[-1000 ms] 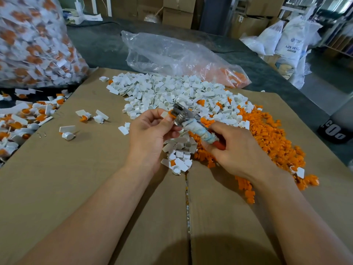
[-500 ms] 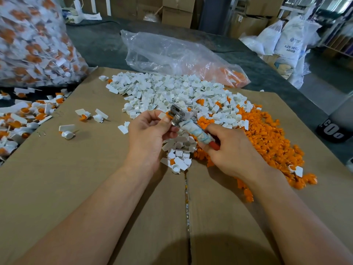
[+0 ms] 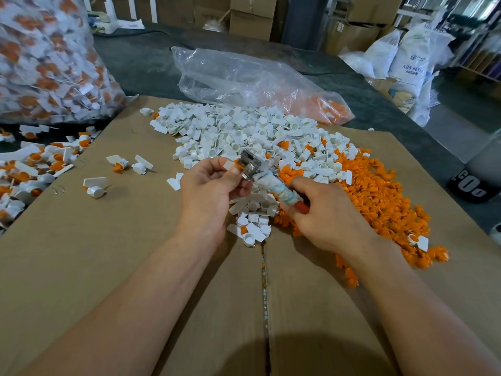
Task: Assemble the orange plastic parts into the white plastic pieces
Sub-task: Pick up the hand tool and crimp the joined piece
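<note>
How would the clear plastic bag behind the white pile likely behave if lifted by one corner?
Probably floppy: the clear plastic bag lies crumpled and sagging. Likely light, since only a few orange parts sit in its right end; lifted, they would probably slide to the lowest corner.

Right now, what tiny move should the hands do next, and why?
Probably push the tool head against the orange part to seat it in the white piece. The left hand pinches that pair right at the tool's metal end, and the right hand grips the wrapped handle, so both look lined up for a press.
</note>
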The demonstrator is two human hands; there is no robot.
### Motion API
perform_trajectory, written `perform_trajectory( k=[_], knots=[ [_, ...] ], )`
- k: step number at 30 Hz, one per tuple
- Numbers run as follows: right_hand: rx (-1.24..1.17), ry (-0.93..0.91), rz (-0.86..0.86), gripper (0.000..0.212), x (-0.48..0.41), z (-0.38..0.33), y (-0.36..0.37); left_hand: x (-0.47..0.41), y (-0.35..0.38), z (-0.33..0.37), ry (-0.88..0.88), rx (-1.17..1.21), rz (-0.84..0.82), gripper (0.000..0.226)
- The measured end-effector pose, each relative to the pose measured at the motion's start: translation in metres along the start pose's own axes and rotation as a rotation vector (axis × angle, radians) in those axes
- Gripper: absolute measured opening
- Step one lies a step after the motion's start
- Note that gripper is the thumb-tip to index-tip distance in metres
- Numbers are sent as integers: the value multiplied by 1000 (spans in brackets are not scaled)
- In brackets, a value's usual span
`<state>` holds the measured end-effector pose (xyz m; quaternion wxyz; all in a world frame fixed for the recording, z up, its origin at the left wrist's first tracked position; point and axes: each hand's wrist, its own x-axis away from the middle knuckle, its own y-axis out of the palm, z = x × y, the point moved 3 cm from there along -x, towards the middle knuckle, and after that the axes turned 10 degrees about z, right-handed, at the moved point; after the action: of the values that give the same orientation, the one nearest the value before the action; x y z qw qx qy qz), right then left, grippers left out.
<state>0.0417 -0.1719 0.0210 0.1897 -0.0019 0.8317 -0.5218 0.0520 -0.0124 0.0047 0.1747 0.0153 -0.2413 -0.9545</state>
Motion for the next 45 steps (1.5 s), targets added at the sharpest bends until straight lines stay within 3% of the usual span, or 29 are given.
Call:
perform_trajectory(
  k=[16,24,29,45],
  knots=[
    [26,-23,57,22,2,-3,1,1,-2,6,-35,-3,25,23],
    [70,180,205,33,-5,27,-27,6,0,8,-119,-4,-17,10],
    [166,339,254,50,-3,58,-41,11,4,9,-50,-153,-60,14],
    [193,450,126,71,-6,78,-32,14,3,11,-11,-247,-92,15]
  ],
)
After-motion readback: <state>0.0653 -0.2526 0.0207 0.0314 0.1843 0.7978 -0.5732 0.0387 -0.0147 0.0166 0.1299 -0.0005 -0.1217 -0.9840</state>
